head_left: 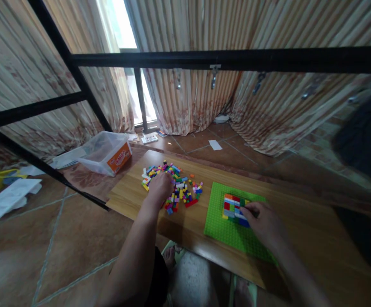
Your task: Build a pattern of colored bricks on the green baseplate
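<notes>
My left hand reaches down into a loose pile of small coloured building bricks on the wooden table. The back of the hand faces me and hides its fingertips, so I cannot tell what it holds. To the right lies a studded green baseplate with a low block of joined bricks in red, white, blue, yellow and grey. My right hand is at the right side of that block, thumb and forefinger closed together on a building brick there, which the fingers partly cover.
A clear plastic bin with an orange label stands on the floor beyond the table's left end. Black metal bars cross above the table's far side. A dark flat object lies at the table's right. Papers lie on the tiles.
</notes>
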Available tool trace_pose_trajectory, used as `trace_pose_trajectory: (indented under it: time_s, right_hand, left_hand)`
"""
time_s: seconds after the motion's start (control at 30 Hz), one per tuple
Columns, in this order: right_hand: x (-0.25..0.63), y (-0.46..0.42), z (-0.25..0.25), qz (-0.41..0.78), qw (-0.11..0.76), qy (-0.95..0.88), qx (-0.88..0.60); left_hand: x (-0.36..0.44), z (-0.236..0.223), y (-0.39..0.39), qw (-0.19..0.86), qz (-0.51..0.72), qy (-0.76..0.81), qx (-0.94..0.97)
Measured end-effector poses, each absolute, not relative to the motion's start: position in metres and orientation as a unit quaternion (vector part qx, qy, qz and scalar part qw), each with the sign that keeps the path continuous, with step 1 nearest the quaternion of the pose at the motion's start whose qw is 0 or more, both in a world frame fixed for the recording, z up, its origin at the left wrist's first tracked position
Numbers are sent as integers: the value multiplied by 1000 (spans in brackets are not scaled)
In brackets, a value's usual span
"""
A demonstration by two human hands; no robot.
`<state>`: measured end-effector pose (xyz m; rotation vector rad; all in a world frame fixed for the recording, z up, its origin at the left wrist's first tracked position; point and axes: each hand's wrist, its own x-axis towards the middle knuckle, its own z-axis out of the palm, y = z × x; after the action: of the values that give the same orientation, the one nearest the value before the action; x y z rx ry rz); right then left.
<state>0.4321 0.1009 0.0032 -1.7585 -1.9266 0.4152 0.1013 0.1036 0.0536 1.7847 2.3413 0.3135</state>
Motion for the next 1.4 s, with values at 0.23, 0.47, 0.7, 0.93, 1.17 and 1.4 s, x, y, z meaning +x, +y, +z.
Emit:
trace_pose_trajectory:
  time_s: [0.23, 0.47, 0.7, 0.93, 1.17, 1.4]
  right_hand:
    - [413, 89, 39, 190, 405, -700, -557]
    - [407, 72, 43, 348, 326, -763, -436]
    - [422, 69, 45, 359, 303, -774, -425]
    - [437, 69, 37, 294, 277, -780, -478]
    - [439, 75, 17, 211, 300, -770, -521]
    - [429, 76, 9, 186, 313, -764, -532]
  left_hand:
    - [151, 56, 104, 355, 306, 596, 651]
    - [210, 51, 98, 597, 250, 417, 638]
    - [223, 49, 98, 626, 175, 401, 645]
    - [220, 42, 105, 552, 184, 453, 675]
    - [217, 34, 111, 417, 169, 519, 727]
    - [223, 38, 106, 414, 154, 521, 730]
